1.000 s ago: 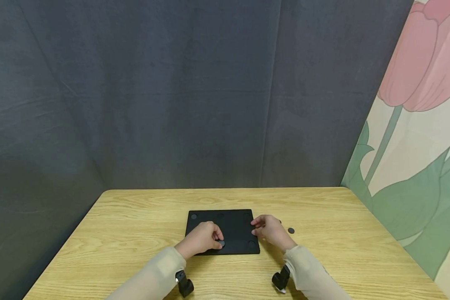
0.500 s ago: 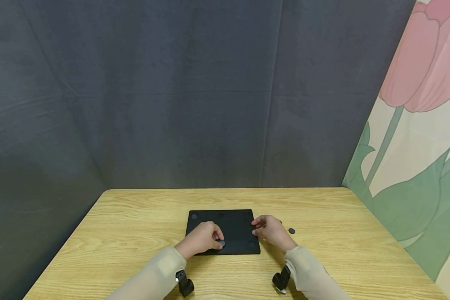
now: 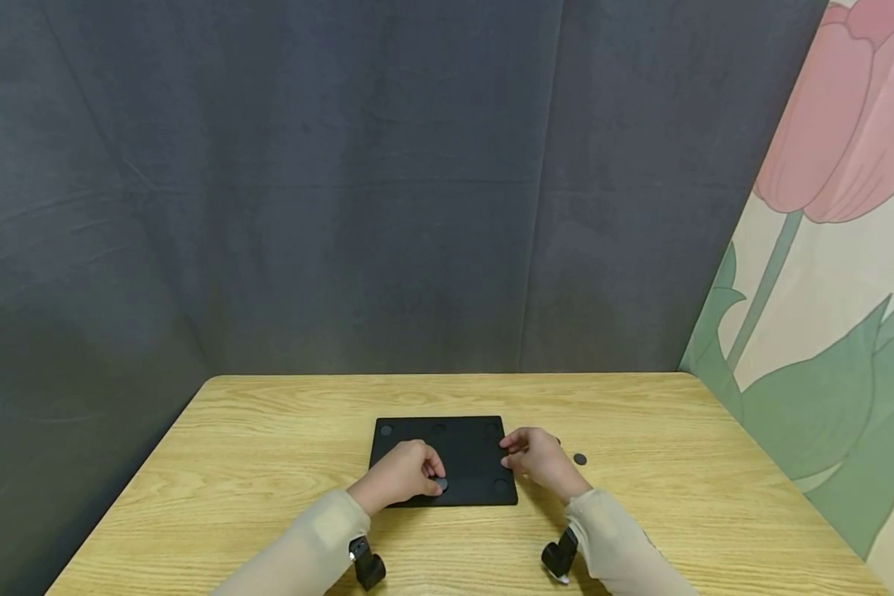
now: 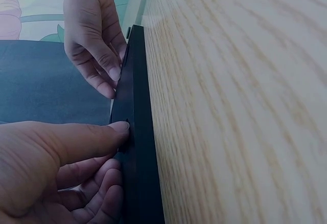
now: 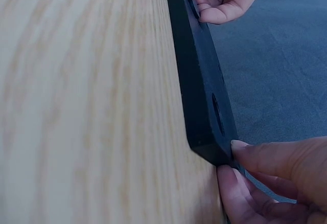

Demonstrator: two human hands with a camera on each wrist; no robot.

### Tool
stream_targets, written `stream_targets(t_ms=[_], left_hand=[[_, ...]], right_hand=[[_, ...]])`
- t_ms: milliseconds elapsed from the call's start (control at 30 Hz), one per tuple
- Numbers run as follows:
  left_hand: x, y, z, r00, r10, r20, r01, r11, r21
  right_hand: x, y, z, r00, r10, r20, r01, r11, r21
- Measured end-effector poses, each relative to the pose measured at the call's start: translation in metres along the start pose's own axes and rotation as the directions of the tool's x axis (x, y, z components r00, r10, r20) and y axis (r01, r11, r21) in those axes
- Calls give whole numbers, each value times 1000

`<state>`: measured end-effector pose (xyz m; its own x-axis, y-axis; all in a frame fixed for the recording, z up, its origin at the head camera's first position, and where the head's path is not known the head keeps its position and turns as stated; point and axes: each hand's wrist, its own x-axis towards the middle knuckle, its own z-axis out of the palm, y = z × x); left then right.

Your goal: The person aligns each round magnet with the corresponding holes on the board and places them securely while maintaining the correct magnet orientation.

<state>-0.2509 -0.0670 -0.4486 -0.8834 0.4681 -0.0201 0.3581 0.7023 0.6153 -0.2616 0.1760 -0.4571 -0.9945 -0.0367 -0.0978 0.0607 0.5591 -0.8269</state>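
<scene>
Jutting in from the near side, two pale sleeves [image 3: 298,542] bear black wrist cameras [image 3: 369,569] over a wood-grain table [image 3: 268,463]. The left hand [image 3: 404,470] pinches a grey disc [image 3: 442,483] at the near middle of a flat black board [image 3: 468,459] — whether it sits fully down, I cannot tell. A round recess [image 3: 501,484] marks the board's near right corner. The right hand [image 3: 540,458] grips the right edge between thumb and finger; a loose disc [image 3: 580,459] lies on the table, just right of it. Another disc [image 3: 386,430] occupies the board's far left corner. Farther back hangs a dark curtain [image 3: 387,207] — with a tulip mural [image 3: 812,331] to its right.
</scene>
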Motion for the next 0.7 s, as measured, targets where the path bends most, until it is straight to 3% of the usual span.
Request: stream_targets(t_ms=[700], left_hand=[[2,-1,0,1000,-10,8,10,1000,6]], right_hand=[[-1,-3,-2,1000,6,10,-5,1000,-25]])
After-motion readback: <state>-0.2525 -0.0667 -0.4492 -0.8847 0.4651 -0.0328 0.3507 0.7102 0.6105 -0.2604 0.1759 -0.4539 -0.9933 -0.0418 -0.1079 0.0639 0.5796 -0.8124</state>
